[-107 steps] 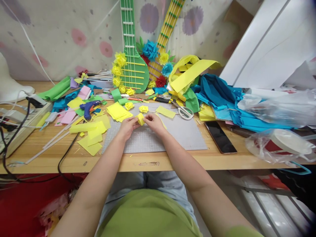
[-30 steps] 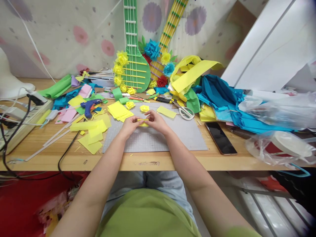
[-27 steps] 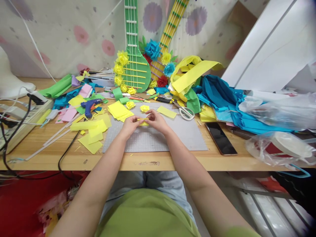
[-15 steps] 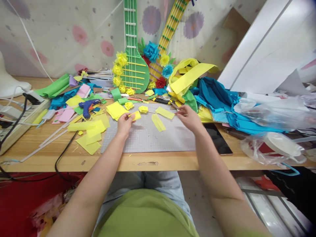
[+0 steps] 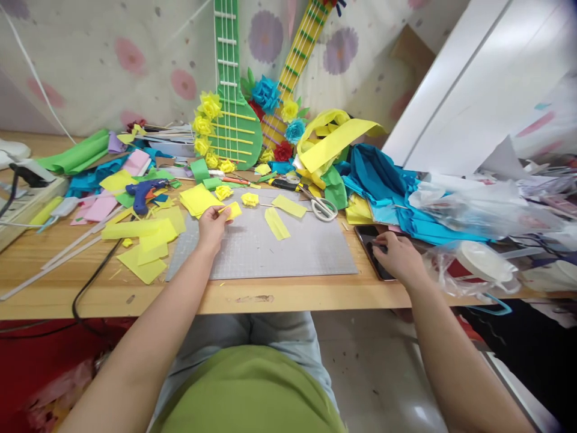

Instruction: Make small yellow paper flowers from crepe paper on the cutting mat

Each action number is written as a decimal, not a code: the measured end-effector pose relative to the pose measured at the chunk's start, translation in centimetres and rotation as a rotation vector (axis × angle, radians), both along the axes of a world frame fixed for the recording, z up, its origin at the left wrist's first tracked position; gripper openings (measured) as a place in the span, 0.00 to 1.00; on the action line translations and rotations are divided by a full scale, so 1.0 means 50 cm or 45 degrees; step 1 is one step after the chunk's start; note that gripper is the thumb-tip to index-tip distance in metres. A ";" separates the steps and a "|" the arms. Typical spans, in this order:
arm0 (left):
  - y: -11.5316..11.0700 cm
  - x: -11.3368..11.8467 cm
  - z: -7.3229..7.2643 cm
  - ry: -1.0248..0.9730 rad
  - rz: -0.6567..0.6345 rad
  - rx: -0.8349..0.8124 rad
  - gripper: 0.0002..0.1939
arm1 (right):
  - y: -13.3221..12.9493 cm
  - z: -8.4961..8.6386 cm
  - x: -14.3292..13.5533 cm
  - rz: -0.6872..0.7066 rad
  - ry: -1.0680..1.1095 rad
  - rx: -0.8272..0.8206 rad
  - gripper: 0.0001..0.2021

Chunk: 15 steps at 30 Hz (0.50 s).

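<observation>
My left hand point(image 5: 213, 228) pinches a small folded yellow paper piece point(image 5: 233, 210) over the left part of the grey cutting mat point(image 5: 252, 252). My right hand point(image 5: 396, 257) rests over the dark tablet point(image 5: 373, 236) at the mat's right, fingers curled and touching its screen. Scissors with white handles point(image 5: 324, 209) lie at the mat's upper right corner. Two yellow strips point(image 5: 277, 224) and a crumpled yellow paper flower point(image 5: 249, 199) lie on the mat. A stack of yellow squares point(image 5: 197, 199) sits just beyond my left hand.
A green paper guitar point(image 5: 238, 129) and a yellow one point(image 5: 301, 51) lean on the wall behind. A blue glue gun point(image 5: 143, 193) lies left among paper scraps. Blue crepe paper point(image 5: 387, 180) and a plastic-wrapped cup point(image 5: 480, 264) are on the right.
My right hand has moved from the scissors, right and nearer, onto the tablet. The scissors now lie free. My left hand still holds the yellow piece. The view has shifted slightly right.
</observation>
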<state>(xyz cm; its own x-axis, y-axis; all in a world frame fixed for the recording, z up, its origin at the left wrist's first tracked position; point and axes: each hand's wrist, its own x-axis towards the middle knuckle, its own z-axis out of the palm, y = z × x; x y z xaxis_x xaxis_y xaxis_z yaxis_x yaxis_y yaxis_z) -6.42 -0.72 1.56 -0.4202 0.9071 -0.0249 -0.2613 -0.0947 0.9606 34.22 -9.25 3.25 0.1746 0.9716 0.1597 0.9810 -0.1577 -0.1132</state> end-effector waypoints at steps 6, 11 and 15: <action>0.004 0.000 -0.005 0.014 0.028 0.009 0.11 | -0.010 -0.008 -0.002 -0.047 0.003 0.033 0.22; 0.004 0.000 -0.005 0.030 0.027 0.004 0.12 | -0.021 -0.033 -0.011 -0.141 0.044 0.010 0.35; 0.001 0.000 -0.004 0.035 0.008 0.013 0.12 | -0.021 -0.046 -0.009 -0.202 0.157 0.065 0.39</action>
<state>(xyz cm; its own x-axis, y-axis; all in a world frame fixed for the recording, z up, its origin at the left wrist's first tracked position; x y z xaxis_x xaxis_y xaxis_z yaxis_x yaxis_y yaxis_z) -6.43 -0.68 1.36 -0.4263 0.9046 -0.0041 -0.2340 -0.1059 0.9665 33.79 -10.29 0.93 0.3465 0.9213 0.1764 0.9224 -0.3004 -0.2428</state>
